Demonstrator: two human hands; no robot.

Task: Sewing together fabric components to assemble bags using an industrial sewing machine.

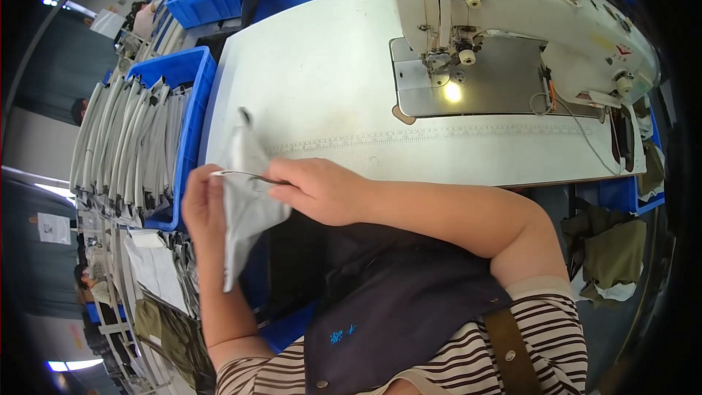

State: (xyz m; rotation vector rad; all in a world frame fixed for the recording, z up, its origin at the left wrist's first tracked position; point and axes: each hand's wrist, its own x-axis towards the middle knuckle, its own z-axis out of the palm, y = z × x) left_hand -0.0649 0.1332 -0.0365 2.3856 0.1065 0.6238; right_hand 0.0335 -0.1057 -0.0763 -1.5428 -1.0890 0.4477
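A light grey cloth piece [252, 208] is held up at the near left corner of the white table, partly smeared by motion. My left hand [203, 201] pinches its edge between thumb and fingers at the left. My right hand [318, 189] is closed on the same edge farther right, thumb against fingers. Between them the edge stretches as a narrow band, pale at the left and dark by my right fingers. One dark-tipped end of the cloth stands up beyond my hands, while the rest hangs below them.
A white sewing machine [526, 11] with its lamp lit stands on the white table [314, 66] at the far right. Left of the table, a blue bin [191, 110] holds several similar grey cloth pieces [135, 143]. Olive cloth [618, 252] lies at the lower right.
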